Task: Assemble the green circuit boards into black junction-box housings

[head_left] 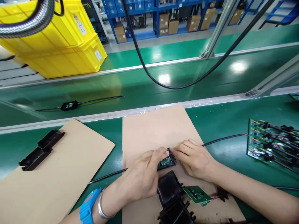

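My left hand [142, 174] is closed on a small open black plastic case [173, 160], its thumb and fingers at the rim. Inside the case sits a green circuit board [165, 162], partly hidden by those fingers. My right hand [196, 159] has its fingers bent together at the case's right end, where a black cable [221, 139] passes under them; their exact grip is hidden. Another black cable [108, 176] with bare wire ends runs out to the left. Just below lie empty black cases [170, 188] and a loose green board [197, 194] with wires attached.
Cardboard [154, 130] covers the bench under my hands. Two black cases [43, 152] lie on a left cardboard sheet [46, 189]. Wired circuit boards [261, 141] are at right. Beyond a metal rail [149, 109], a cabled case [69, 105] lies on the green belt. A cable [173, 87] hangs ahead.
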Demonstrator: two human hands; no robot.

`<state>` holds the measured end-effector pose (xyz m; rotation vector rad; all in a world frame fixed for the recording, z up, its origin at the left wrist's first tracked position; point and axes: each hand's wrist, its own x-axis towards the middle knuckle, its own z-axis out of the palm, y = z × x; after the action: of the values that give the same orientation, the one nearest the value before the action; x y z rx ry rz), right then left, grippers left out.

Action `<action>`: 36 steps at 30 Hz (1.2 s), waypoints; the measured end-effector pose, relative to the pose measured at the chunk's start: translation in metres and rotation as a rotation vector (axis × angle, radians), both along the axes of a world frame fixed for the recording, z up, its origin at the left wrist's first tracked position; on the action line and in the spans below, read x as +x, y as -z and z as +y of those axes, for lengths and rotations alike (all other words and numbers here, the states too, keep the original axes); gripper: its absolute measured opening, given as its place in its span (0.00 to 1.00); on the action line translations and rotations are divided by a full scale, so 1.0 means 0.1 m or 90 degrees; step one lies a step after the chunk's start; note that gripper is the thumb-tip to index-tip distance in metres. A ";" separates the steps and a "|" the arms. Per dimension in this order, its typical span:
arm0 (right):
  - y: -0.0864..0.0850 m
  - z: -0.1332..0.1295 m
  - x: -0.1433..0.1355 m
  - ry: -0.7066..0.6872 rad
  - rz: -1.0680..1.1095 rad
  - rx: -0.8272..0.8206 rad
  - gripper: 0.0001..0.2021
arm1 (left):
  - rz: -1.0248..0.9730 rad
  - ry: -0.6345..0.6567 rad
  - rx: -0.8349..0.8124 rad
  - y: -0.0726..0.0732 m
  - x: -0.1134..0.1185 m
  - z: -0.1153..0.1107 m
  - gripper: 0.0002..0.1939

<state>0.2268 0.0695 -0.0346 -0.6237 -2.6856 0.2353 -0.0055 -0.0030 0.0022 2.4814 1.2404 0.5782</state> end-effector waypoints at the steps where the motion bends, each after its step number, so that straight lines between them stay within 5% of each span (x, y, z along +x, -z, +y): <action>1: 0.00 0.00 0.01 0.004 0.011 -0.007 0.13 | -0.046 -0.021 -0.004 0.00 -0.05 0.01 0.30; 4: -0.02 -0.01 0.02 0.008 0.037 -0.035 0.12 | -0.116 -0.086 0.005 -0.01 -0.13 0.04 0.23; 12: -0.11 0.03 0.08 0.000 0.074 -0.125 0.11 | -0.074 -0.081 -0.036 -0.05 -0.14 0.04 0.16; 18: -0.34 0.18 0.31 0.030 -0.076 -0.168 0.09 | 0.093 -0.131 -0.210 -0.25 -0.29 0.07 0.11; 24: -0.35 0.32 0.41 0.064 -0.115 -0.142 0.06 | 0.162 -0.150 -0.191 -0.22 -0.35 0.13 0.03; 27: -0.42 0.66 0.36 0.095 -0.120 -0.074 0.08 | 0.227 -0.228 -0.120 -0.30 -0.41 0.44 0.02; 31: -0.62 1.45 0.17 0.155 -0.135 -0.002 0.09 | 0.251 -0.322 -0.017 -0.43 -0.52 1.27 0.04; 34: -0.72 1.93 -0.01 0.215 -0.134 0.013 0.13 | 0.250 -0.370 0.018 -0.41 -0.56 1.83 0.06; 36: -0.74 2.03 -0.06 0.238 -0.138 0.012 0.16 | 0.243 -0.386 0.033 -0.33 -0.59 1.97 0.11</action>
<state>0.2210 0.2721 0.0398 -1.1856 -2.6987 0.0423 -0.0643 0.1938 0.0354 2.3001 2.1800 0.2667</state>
